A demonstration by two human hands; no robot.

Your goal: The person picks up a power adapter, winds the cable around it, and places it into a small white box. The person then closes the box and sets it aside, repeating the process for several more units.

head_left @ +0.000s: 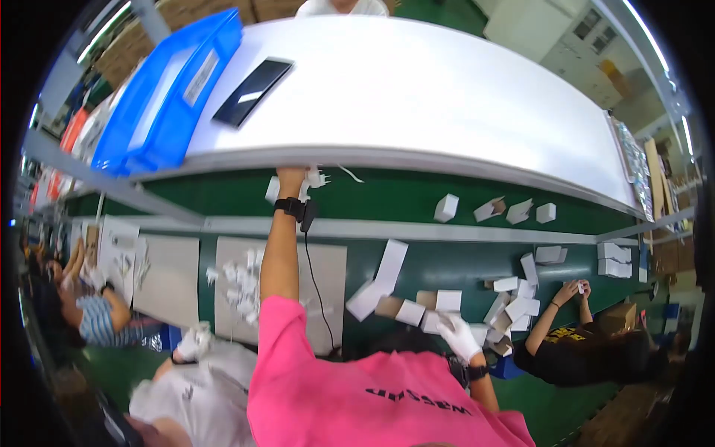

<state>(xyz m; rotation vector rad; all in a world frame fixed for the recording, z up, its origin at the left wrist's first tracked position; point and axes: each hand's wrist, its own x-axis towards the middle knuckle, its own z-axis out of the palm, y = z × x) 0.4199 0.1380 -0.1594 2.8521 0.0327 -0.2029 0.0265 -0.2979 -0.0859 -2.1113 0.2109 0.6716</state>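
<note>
My left arm stretches far forward, and my left hand [290, 176] is at the front edge of the white shelf, which hides its fingers. Right beside that hand is a white plug adapter [319, 178] with metal prongs; whether I hold it cannot be made out. My right hand [460, 340], in a white glove, is at the near side of the bench with its fingers closed over the edge of a small white box [433, 322]. Several more open white boxes [410, 312] stand around it. A long white box [391, 266] lies a little farther off.
A blue bin [167, 104] and a dark phone [253, 92] lie on the white shelf [417, 89]. Left of my arm, small white parts [240, 287] cover a grey mat. Co-workers sit on both sides. A black cable [316, 279] hangs from my left wrist.
</note>
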